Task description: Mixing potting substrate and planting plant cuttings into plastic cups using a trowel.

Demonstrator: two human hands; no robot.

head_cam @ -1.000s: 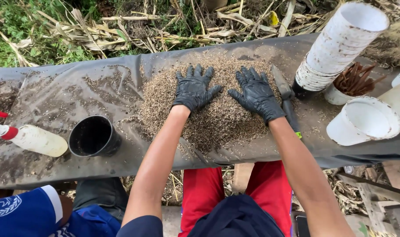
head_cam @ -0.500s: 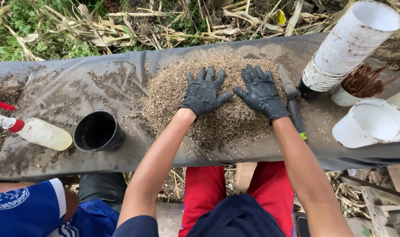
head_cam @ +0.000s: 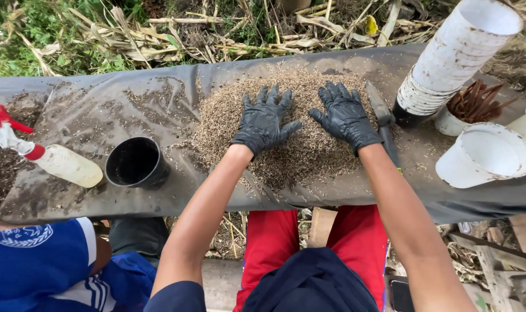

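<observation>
Spray bottle (head_cam: pixel 46 155) is cut off at the left edge; palms hidden against the material. My left hand (head_cam: pixel 264 122) and right hand (head_cam: pixel 345 114), both in black gloves, lie flat with fingers spread, a little apart, pressing on the husk pile (head_cam: pixel 286 153) and gripping nothing. Pile sits mid-bench on the black sheet (head_cam: pixel 101 115), its long axis left to right. Trowel (head_cam: pixel 384 124) lies just right of my right hand.

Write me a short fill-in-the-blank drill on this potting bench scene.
1. Both hands, left hand and right hand, wear ___ gloves.
2. The hands press flat on a heap of dry ___ mix.
3. The spray bottle has a ___ trigger.
4. The stacked cups are ___.

Missing words: black; potting; red; white
</observation>
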